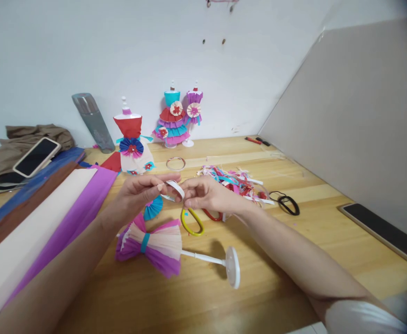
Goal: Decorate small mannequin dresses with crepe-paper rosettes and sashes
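Observation:
Between my hands is a narrow white strip (176,189), bent into a loop; whether it is paper or tape I cannot tell. My left hand (143,190) pinches its left end between thumb and fingers. The fingertips of my right hand (203,192) are closed on its right end. Below them, a small dress form in a purple and cream crepe paper dress (161,248) lies on its side, a teal band round its waist and its white stand (233,267) pointing right. A teal pleated paper rosette (153,208) lies partly behind my left hand. Scissors with a yellow handle (192,222) lie under my right hand.
Crepe paper sheets (62,208) cover the left side, near a phone (36,157) and a leaning bottle (93,123). Dressed forms (131,127) stand along the wall. Paper scraps (236,181), a black hair tie (288,204) and a dark phone-like slab (384,234) lie rightward.

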`<state>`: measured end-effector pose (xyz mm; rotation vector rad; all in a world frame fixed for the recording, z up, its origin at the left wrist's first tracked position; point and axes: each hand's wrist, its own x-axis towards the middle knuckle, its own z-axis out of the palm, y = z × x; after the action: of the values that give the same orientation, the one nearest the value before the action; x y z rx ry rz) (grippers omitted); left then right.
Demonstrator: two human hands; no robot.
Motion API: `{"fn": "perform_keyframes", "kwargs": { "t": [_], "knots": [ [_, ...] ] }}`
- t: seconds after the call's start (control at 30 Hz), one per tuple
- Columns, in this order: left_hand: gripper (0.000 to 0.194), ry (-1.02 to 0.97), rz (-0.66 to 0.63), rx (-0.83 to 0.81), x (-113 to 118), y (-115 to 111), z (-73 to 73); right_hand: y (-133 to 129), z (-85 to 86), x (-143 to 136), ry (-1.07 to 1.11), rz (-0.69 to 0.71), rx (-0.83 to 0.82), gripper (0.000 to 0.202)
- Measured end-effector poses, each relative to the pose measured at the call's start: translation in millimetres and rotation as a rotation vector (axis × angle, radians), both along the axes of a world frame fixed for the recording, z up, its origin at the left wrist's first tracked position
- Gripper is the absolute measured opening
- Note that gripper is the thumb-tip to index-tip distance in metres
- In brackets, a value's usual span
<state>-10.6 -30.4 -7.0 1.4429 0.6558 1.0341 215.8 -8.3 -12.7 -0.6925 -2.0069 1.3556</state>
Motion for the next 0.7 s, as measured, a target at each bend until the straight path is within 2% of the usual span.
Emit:
{"fn": "perform_keyframes", "kwargs": {
  "t": [0.1,0.17,0.27,0.33,0.47,0.57,0.7],
  "knots": [
    [0.014,-0.029,0.012,-0.018,-0.7,1.0,4.1,4.3,3.4,5.2,0.049,0.055,-0.137,0.024],
    [0.015,-0.032,-0.003,-0.036,-2.5,2.1,6.9,8.2,6.9,11.4,0.047,0.000,-0.127,0.031],
    [0.016,0.005,-0.035,-0.059,-6.2,3.9,8.0,11.5,12.1,19.1,0.001,-0.063,0.012,0.037],
    [0.014,0.014,-0.042,-0.079,-7.4,4.8,6.7,11.0,15.6,21.3,-0.059,-0.109,0.150,0.034],
    [0.012,-0.118,-0.063,-0.151,-4.1,5.3,2.3,7.0,21.6,20.8,-0.144,-0.143,0.314,0.024],
    [0.015,-0.215,-0.083,-0.202,-0.7,5.2,-0.7,5.9,21.6,20.0,-0.105,-0.114,0.259,0.016],
    [0.012,-0.208,-0.128,-0.190,-1.1,4.8,-2.9,8.0,16.5,20.7,-0.024,-0.058,0.023,0.020]
  ]
}}
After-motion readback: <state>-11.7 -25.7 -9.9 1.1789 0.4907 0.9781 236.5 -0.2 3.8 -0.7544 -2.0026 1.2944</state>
